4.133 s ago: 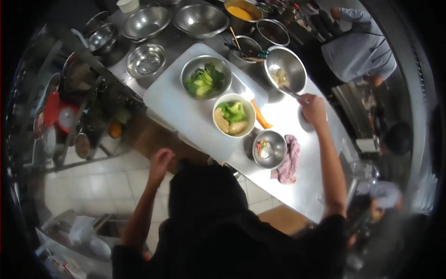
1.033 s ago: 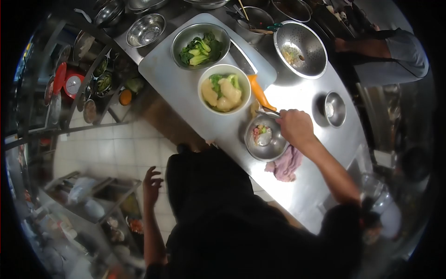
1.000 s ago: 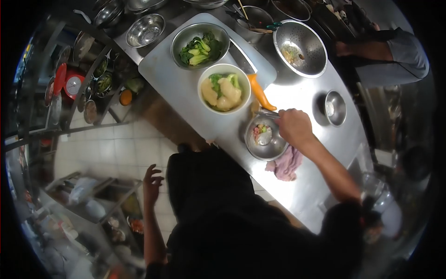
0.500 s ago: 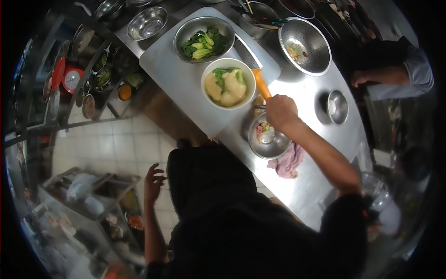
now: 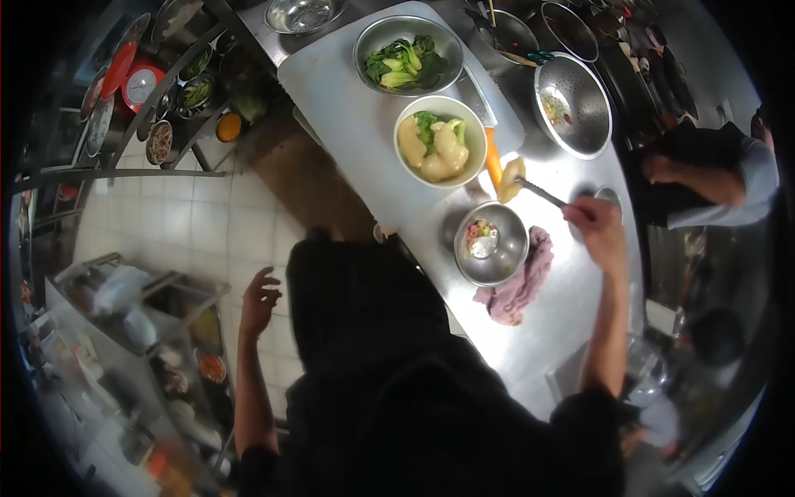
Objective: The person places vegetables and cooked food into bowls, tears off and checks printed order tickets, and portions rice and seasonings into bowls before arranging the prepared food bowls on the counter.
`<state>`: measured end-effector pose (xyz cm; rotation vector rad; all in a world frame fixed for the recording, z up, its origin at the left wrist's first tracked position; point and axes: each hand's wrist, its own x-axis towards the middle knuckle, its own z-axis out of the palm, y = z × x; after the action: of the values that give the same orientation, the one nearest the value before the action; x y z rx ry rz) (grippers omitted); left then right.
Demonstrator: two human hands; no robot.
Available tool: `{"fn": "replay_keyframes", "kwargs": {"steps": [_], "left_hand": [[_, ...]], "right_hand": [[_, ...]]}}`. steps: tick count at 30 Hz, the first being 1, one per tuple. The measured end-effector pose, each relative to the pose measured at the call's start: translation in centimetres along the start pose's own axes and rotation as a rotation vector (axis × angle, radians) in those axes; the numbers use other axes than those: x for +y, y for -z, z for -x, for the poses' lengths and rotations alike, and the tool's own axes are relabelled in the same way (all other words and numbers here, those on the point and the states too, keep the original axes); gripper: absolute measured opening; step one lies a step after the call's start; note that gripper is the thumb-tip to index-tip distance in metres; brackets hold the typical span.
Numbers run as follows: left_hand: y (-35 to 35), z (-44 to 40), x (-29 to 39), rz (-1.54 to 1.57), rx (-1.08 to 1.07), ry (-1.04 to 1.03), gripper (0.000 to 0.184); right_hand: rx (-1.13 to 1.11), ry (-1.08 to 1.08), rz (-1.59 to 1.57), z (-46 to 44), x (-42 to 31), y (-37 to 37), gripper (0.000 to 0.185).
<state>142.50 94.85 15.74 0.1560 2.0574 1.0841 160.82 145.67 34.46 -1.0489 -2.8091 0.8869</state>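
Note:
My right hand (image 5: 598, 228) is closed round the dark handle of a long utensil (image 5: 542, 194). The utensil's tan-yellow head is over the steel counter, beside the orange knife handle (image 5: 493, 161); I cannot tell whether it is a brush or a coated spoon. Just below that head is a small steel bowl (image 5: 515, 257) with pink and green bits in it. A white bowl (image 5: 401, 166) with green vegetable and pale yellow, sauce-like lumps stands on the cutting board, near a steel bowl of leafy greens (image 5: 406, 65). My left hand (image 5: 261, 300) hangs open over the floor, holding nothing.
The white cutting board (image 5: 331, 108) carries a knife blade (image 5: 480, 95). A purple cloth (image 5: 522, 286) lies on the counter. A colander (image 5: 592, 108) stands at the back right. Another person's arm (image 5: 704, 178) is at the right. Racks of ingredients line the left.
My right hand has moved right and away from the small bowl, bringing the utensil's tan head into sight. The view has shifted slightly. My left hand stays open.

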Motion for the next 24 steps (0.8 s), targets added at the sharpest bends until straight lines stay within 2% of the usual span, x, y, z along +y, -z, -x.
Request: {"fn": "replay_keyframes", "kwargs": {"steps": [4, 6, 8, 11, 12, 14, 16, 17, 19, 20, 22, 24], "left_hand": [[-0.5, -0.9, 0.6, 0.029, -0.023, -0.019, 0.047], [-0.9, -1.5, 2.2, 0.013, -0.033, -0.041, 0.047], [-1.6, -1.6, 3.0, -0.003, -0.049, -0.055, 0.047], [-1.6, -1.5, 4.6, -0.051, -0.035, -0.104, 0.046], [-1.3, -1.1, 4.9, -0.050, -0.029, -0.112, 0.046], [-1.1, -0.4, 5.2, 0.027, 0.024, -0.058, 0.045], [-1.3, 0.3, 5.5, 0.059, 0.025, -0.055, 0.045], [-1.5, 0.4, 5.4, 0.069, 0.014, -0.058, 0.044], [-1.8, 0.6, 5.2, 0.045, 0.000, -0.065, 0.044], [-1.8, 0.7, 5.7, 0.046, -0.004, -0.077, 0.044], [-2.0, 1.2, 6.5, 0.038, -0.012, 0.000, 0.044], [-1.9, 1.4, 6.6, 0.033, -0.004, -0.022, 0.043]], "right_hand": [[0.010, 0.000, -0.021, -0.4, -4.2, 2.0, 0.017], [-0.085, 0.025, 0.043, -2.2, -6.4, 0.8, 0.020], [0.006, 0.224, 0.156, -4.3, -7.4, -2.6, 0.023], [0.056, 0.193, 0.254, -5.3, -7.4, -2.9, 0.025], [0.048, 0.097, 0.227, -5.1, -7.3, -1.5, 0.025], [0.196, 0.086, 0.254, -5.4, -4.9, 1.1, 0.023], [0.288, 0.065, 0.456, -7.7, -1.0, 3.5, 0.024], [0.294, -0.073, 0.551, -9.1, 0.4, 4.4, 0.024], [0.284, -0.141, 0.632, -12.1, 4.6, 5.0, 0.025], [0.194, -0.200, 0.623, -13.8, 6.7, 4.8, 0.028], [0.127, -0.302, 0.598, -16.0, 7.6, 3.8, 0.034], [0.113, -0.331, 0.581, -16.8, 7.3, 2.9, 0.035]]}}
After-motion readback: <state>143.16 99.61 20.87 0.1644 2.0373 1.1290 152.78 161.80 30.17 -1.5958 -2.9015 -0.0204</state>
